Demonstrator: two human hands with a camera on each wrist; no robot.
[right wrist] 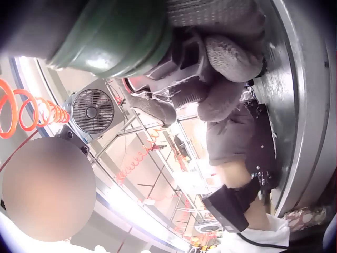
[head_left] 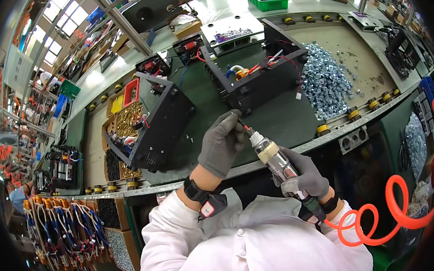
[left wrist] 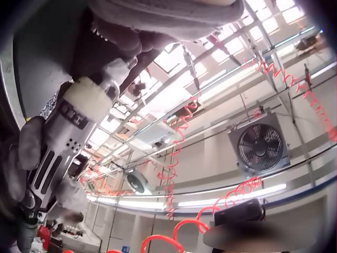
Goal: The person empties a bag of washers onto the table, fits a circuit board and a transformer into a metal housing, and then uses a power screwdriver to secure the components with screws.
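In the head view the gloved right hand grips the body of a pneumatic screwdriver, its fingers wrapped round it; a red coiled hose runs from its rear end. The gloved left hand is at the driver's tip, thumb and fingertips pinched together beside the bit; whatever they pinch is too small to make out. Beyond the hands, on the green mat, stand two black metal housings, one at the left and one further back with wires inside. The left wrist view shows the driver close up.
A big pile of silvery nuts or screws lies right of the back housing. Trays of brass-coloured parts and black screws stand at the left. A metal table edge runs under the forearms. Wire bundles hang at the lower left.
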